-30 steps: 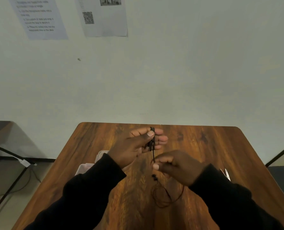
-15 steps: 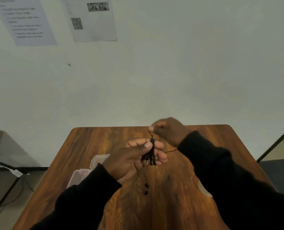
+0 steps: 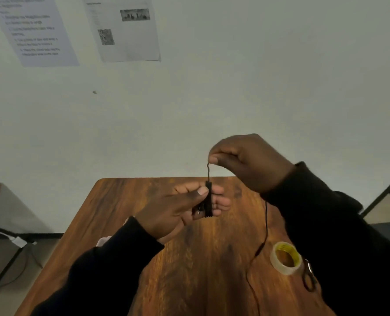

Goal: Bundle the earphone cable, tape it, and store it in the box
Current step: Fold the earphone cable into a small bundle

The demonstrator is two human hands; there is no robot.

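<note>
My left hand pinches a small black bundle of earphone cable between thumb and fingers, held upright above the wooden table. My right hand is raised above and behind it, fingers closed on a strand of the same cable that runs up from the bundle. The loose remainder of the cable hangs down from under my right wrist and trails across the table toward me. A sliver of the pale plastic box shows behind my left sleeve; most of it is hidden.
A roll of clear tape lies on the table at the right, with scissors just beyond it, partly under my right sleeve. Two printed sheets hang on the wall behind. A black table frame stands at the left.
My right hand rose from below the bundle to above and behind it, drawing the cable up. The view shifted, so the tape roll and scissors now show at the right.
</note>
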